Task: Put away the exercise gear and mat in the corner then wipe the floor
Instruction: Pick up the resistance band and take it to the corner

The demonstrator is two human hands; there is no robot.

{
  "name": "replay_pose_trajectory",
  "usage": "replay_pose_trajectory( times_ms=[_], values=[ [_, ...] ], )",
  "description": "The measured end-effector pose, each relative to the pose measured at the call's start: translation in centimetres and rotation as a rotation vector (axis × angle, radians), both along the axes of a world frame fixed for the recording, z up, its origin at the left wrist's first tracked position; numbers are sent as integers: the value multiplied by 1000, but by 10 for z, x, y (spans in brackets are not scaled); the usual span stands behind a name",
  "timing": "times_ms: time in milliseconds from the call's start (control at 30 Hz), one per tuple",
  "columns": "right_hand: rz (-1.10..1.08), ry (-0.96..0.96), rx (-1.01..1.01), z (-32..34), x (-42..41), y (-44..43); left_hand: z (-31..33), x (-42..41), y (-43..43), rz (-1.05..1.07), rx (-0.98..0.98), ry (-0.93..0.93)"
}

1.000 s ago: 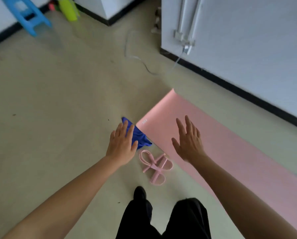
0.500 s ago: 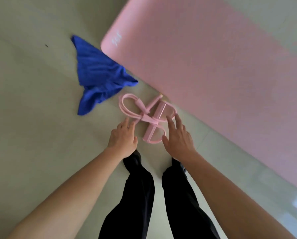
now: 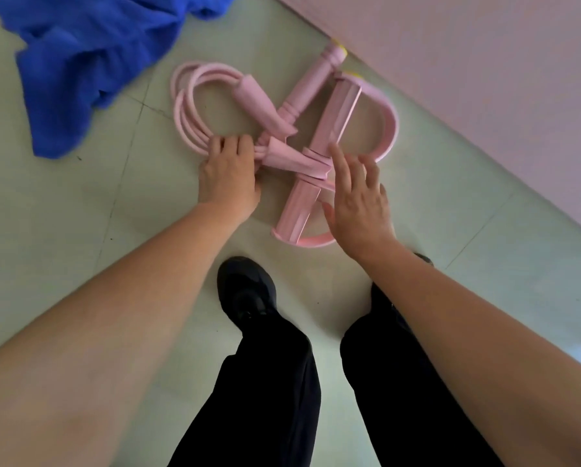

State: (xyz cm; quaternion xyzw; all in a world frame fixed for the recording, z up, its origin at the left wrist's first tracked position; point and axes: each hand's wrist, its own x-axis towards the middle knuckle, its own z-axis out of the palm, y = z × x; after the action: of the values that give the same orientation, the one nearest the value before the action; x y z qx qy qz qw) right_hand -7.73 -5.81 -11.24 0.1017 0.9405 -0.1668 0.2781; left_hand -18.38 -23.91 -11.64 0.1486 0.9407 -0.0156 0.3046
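A pink pedal resistance band point(image 3: 319, 139) with looped tubes, a foam handle and foot bars lies on the pale floor just in front of my feet. My left hand point(image 3: 228, 173) curls its fingers over the bundled tubes at the left of the central strap. My right hand point(image 3: 360, 197) hovers with spread fingers over the long foot bar, its index fingertip near the strap; contact is unclear. The pink exercise mat point(image 3: 484, 72) lies flat at the upper right, its edge beside the band. A crumpled blue cloth point(image 3: 87, 59) lies on the floor at the upper left.
My black shoe point(image 3: 245, 291) and black trouser legs point(image 3: 316, 382) stand directly below the band. Pale tiled floor point(image 3: 63, 210) spreads to the left and lower right.
My head and both hands have dropped much closer to the floor. My left hand now grips the band's tubes and my right hand has come over the foot bar.
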Motion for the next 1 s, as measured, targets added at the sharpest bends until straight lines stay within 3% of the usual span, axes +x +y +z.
replay_pose_trajectory(
  times_ms=[167, 367, 533, 833, 1000],
  values=[
    [9, 84, 1, 11, 3, 4, 19, 4, -2, 104, 75, 14],
    [129, 46, -76, 118, 1, 19, 135, 28, -3, 279, 103, 15],
    [103, 175, -81, 260, -2, 41, 290, 23, 11, 229, 176, 72],
    [-177, 459, 11, 603, -22, 101, 634, -28, 95, 6, 380, 360],
    [-228, 646, 185, 732, 15, 124, 755, -14, 127, -160, 582, 441]
  ],
)
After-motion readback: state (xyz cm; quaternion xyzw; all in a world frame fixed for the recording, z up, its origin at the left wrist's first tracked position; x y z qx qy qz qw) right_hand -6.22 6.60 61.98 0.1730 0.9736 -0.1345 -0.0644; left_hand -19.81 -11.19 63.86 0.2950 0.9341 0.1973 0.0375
